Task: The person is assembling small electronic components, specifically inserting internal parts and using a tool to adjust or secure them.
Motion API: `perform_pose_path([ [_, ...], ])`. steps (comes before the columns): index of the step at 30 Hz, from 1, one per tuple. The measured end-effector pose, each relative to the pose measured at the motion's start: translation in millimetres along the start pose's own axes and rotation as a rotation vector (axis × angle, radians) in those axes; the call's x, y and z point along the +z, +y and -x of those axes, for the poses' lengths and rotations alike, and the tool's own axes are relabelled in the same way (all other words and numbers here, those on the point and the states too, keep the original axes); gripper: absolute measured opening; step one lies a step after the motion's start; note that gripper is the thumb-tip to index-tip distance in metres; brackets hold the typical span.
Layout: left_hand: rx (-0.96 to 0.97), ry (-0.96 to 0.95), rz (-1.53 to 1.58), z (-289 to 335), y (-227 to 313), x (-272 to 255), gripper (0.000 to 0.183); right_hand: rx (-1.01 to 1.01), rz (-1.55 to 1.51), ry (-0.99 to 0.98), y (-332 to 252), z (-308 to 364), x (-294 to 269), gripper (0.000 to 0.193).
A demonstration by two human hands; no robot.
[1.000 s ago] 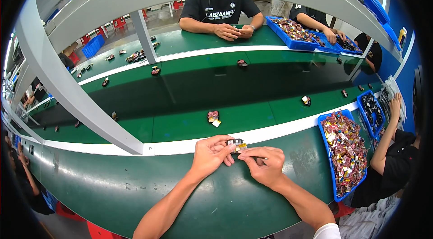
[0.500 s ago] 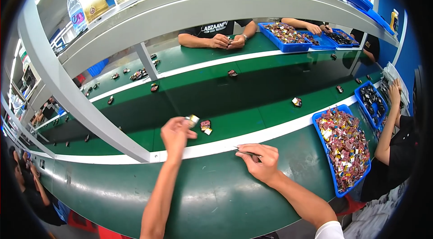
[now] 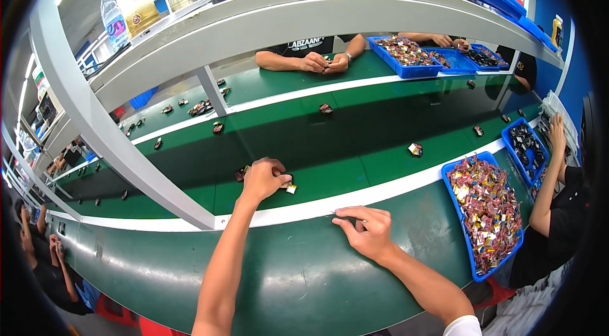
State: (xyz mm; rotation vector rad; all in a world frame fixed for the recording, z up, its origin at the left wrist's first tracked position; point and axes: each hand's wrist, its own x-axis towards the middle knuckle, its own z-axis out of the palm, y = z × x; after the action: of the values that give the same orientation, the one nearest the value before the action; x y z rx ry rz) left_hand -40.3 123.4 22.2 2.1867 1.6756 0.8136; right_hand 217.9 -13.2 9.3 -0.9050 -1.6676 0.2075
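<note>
My left hand [image 3: 261, 182] reaches over the green belt, fingers closed on a small dark-red electronic part with a white-and-yellow tag [image 3: 291, 188]. The hand covers most of that part. Just left of the fingers lies another small dark-red part [image 3: 241, 173], partly hidden by the hand. My right hand [image 3: 366, 229] hovers above the near worktop by the white rail, fingers pinched on thin metal tweezers [image 3: 333, 212]. Only the tweezers' tip shows clearly.
A blue tray heaped with reddish tagged parts [image 3: 487, 215] stands on the right, with a blue tray of black parts [image 3: 525, 146] behind it. A grey post [image 3: 120, 127] rises at left. Several loose parts dot the belt. Co-workers sit opposite and to both sides.
My left hand has lowered onto the belt. The tagged part it carried is no longer seen in it; a part now lies to its left. My right hand has barely moved.
</note>
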Motion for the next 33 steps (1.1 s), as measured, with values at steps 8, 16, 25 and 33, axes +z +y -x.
perform_pose_path([
  [8,-0.358,-0.291,0.338,4,4,-18,0.018,0.032,0.003,-0.023,2,4,-1,0.016],
  [16,-0.378,-0.116,0.958,66,46,13,0.019,0.624,-0.535,-0.023,-8,-3,-4,0.014],
  [25,-0.323,-0.022,0.977,106,97,47,0.014,0.656,-0.559,0.054,-1,0,2,0.013],
  [33,-0.304,0.022,1.034,107,96,48,0.012,0.582,-0.381,-0.001,-3,1,-3,0.012],
])
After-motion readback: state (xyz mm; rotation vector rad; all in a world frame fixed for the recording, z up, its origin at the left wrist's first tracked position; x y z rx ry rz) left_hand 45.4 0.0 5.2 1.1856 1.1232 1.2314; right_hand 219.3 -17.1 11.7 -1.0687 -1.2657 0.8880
